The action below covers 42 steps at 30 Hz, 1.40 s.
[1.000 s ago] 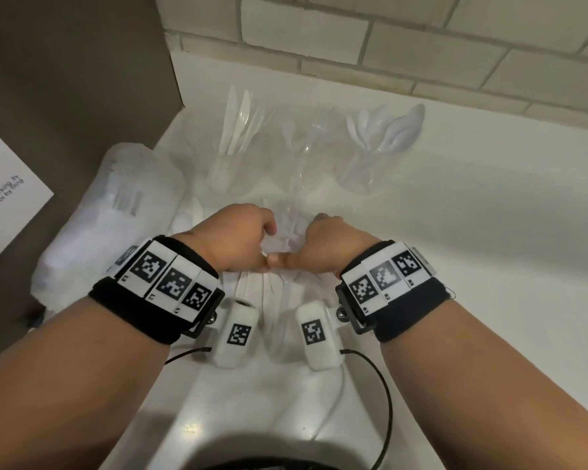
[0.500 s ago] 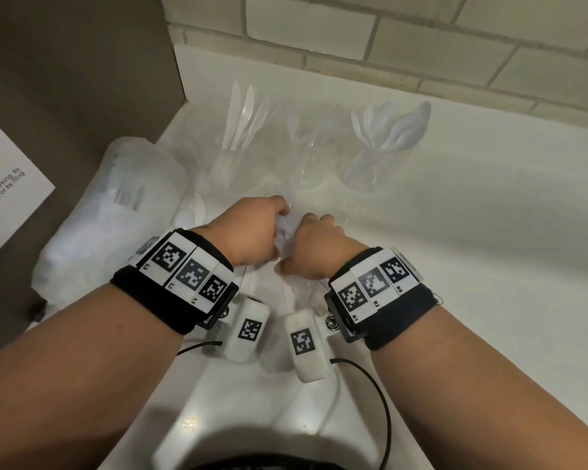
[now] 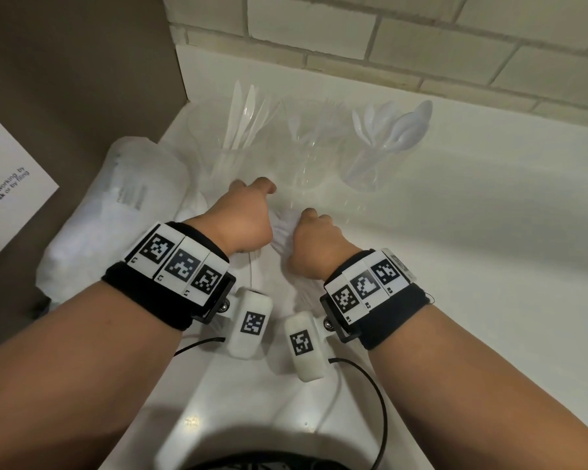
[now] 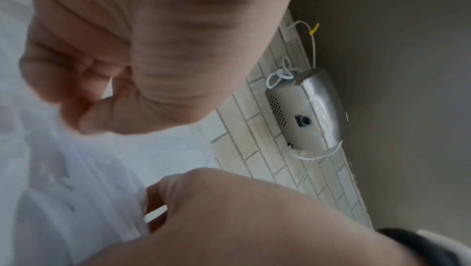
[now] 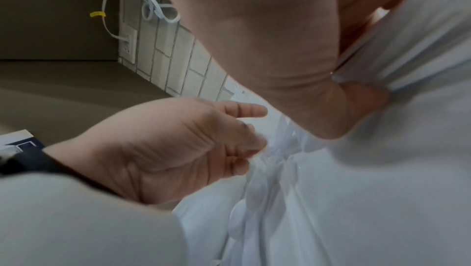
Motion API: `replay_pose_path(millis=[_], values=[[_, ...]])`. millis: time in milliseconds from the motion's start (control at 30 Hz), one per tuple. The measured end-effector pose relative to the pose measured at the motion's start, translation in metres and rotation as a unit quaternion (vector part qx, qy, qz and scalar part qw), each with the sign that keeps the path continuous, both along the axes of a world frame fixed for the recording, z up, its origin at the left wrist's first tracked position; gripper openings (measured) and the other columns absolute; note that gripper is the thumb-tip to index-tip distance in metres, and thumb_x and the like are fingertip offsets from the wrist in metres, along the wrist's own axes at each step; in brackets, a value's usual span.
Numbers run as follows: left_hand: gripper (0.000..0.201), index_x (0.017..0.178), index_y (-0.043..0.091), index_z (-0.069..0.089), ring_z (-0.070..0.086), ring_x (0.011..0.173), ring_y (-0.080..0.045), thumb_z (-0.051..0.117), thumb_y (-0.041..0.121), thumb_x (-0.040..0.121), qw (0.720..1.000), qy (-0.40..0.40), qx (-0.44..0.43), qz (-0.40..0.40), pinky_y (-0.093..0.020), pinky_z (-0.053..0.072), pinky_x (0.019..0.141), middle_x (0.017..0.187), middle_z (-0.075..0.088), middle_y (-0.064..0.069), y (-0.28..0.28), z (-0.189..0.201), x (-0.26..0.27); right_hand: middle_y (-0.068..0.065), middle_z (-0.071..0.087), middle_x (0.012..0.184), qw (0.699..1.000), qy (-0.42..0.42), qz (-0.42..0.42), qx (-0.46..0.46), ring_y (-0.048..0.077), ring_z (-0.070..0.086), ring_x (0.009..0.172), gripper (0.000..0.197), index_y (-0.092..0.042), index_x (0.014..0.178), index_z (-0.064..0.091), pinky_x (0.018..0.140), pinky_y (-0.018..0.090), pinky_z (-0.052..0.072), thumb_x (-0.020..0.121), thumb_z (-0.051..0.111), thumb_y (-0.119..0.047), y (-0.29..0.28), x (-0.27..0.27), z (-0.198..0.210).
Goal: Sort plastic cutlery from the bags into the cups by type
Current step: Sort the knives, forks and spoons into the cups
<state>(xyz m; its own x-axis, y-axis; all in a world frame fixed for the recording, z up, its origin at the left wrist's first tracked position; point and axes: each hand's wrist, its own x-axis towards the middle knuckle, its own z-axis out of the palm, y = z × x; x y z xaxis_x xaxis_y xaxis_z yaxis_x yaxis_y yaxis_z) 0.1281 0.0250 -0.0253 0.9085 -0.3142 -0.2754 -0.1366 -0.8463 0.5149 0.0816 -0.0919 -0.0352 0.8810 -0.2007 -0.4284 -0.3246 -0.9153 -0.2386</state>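
Knuckles up, left hand and right hand each clutch the bag.

Dim indoor light, blurred wrist views

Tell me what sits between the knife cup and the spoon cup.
A third clear cup stands between the knife cup and the spoon cup; its contents are hard to make out. The head view shows this.
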Motion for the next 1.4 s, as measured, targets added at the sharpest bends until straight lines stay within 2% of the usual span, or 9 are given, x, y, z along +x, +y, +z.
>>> replay_pose_path(millis=[67, 233, 367, 667, 800, 1033, 1200, 1300, 1400], values=[[0.065, 0.143, 0.021, 0.039, 0.051, 0.113, -0.029, 0.049, -0.004, 0.083, 0.999, -0.021, 0.046, -0.01, -0.03, 0.047, 0.091, 0.14, 0.03, -0.012, -0.001, 0.0, 0.0, 0.015, 0.041, 0.128, 1.0, -0.002, 0.004, -0.001, 0.033, 0.044, 0.119, 0.06, -0.004, 0.131, 0.029, 0.086, 0.035, 0.041, 0.084, 0.064, -0.016, 0.0, 0.0, -0.002], [0.064, 0.14, 0.017, 0.045, 0.052, 0.124, -0.026, 0.044, -0.009, 0.081, 0.998, 0.016, 0.045, -0.043, -0.034, 0.046, 0.1, 0.141, 0.047, -0.009, -0.008, -0.002, -0.004, 0.015, 0.045, 0.126, 0.999, -0.016, 0.027, -0.009, 0.032, 0.046, 0.118, 0.056, 0.0, 0.13, 0.032, 0.085, 0.033, 0.041, 0.085, 0.062, -0.016, -0.005, 0.002, -0.005], [0.059, 0.137, 0.013, 0.048, 0.055, 0.121, -0.023, 0.044, -0.009, 0.082, 1.0, 0.017, -0.009, -0.022, -0.033, 0.045, 0.101, 0.134, 0.055, -0.008, -0.008, -0.001, -0.006, 0.015, 0.051, 0.121, 0.999, -0.038, 0.021, -0.018, 0.033, 0.051, 0.114, 0.048, -0.001, 0.124, 0.038, 0.078, 0.034, 0.042, 0.086, 0.06, -0.02, -0.003, 0.007, -0.012], [0.043, 0.127, 0.008, 0.055, 0.057, 0.116, -0.023, 0.039, -0.006, 0.09, 0.983, 0.041, -0.163, 0.066, -0.036, 0.044, 0.103, 0.124, 0.059, -0.009, 0.001, -0.002, -0.006, 0.015, 0.049, 0.127, 0.996, -0.082, 0.0, -0.047, 0.032, 0.049, 0.116, 0.032, -0.004, 0.127, 0.039, 0.084, 0.035, 0.041, 0.097, 0.045, -0.012, 0.005, 0.017, -0.021], [0.034, 0.119, 0.01, 0.057, 0.058, 0.111, -0.022, 0.043, -0.003, 0.091, 0.967, 0.001, -0.222, 0.124, -0.032, 0.046, 0.097, 0.112, 0.059, -0.004, 0.005, -0.004, -0.006, 0.017, 0.05, 0.125, 0.994, -0.093, 0.013, -0.062, 0.034, 0.049, 0.114, 0.031, -0.001, 0.125, 0.04, 0.088, 0.038, 0.043, 0.095, 0.042, -0.009, 0.005, 0.015, -0.02], [0.039, 0.089, 0.026, 0.052, 0.056, 0.092, -0.01, 0.037, -0.009, 0.084, 0.873, -0.109, -0.396, 0.261, -0.036, 0.049, 0.096, 0.087, 0.051, 0.009, 0.011, 0.005, -0.01, 0.017, 0.047, 0.119, 0.993, -0.062, 0.095, 0.019, 0.033, 0.056, 0.103, 0.035, -0.001, 0.122, 0.04, 0.074, 0.032, 0.043, 0.088, 0.05, -0.006, -0.011, 0.02, -0.006], [0.037, 0.085, 0.031, 0.042, 0.053, 0.087, -0.005, 0.037, -0.006, 0.085, 0.794, -0.158, -0.473, 0.348, -0.031, 0.047, 0.089, 0.087, 0.045, 0.01, 0.019, 0.013, -0.015, 0.006, 0.047, 0.09, 0.976, -0.125, 0.152, 0.096, 0.021, 0.045, 0.075, 0.015, -0.009, 0.099, 0.037, 0.05, 0.019, 0.028, 0.091, 0.05, -0.012, -0.031, 0.023, 0.029], [0.034, 0.088, 0.026, 0.045, 0.057, 0.087, -0.011, 0.038, -0.007, 0.09, 0.789, -0.066, -0.505, 0.344, -0.031, 0.049, 0.081, 0.084, 0.048, 0.007, 0.011, 0.011, -0.022, -0.002, 0.046, 0.078, 0.963, -0.172, 0.133, 0.159, 0.014, 0.045, 0.065, 0.016, -0.012, 0.098, 0.04, 0.05, 0.019, 0.033, 0.09, 0.053, -0.014, -0.039, 0.02, 0.056], [0.017, 0.091, 0.015, 0.053, 0.062, 0.076, -0.02, 0.045, 0.001, 0.094, 0.761, 0.136, -0.548, 0.319, -0.036, 0.048, 0.076, 0.072, 0.061, 0.0, -0.004, 0.011, -0.028, -0.004, 0.05, 0.078, 0.927, -0.203, 0.085, 0.304, 0.012, 0.048, 0.064, 0.016, -0.022, 0.094, 0.047, 0.054, 0.023, 0.039, 0.082, 0.055, -0.014, -0.039, 0.018, 0.076]])
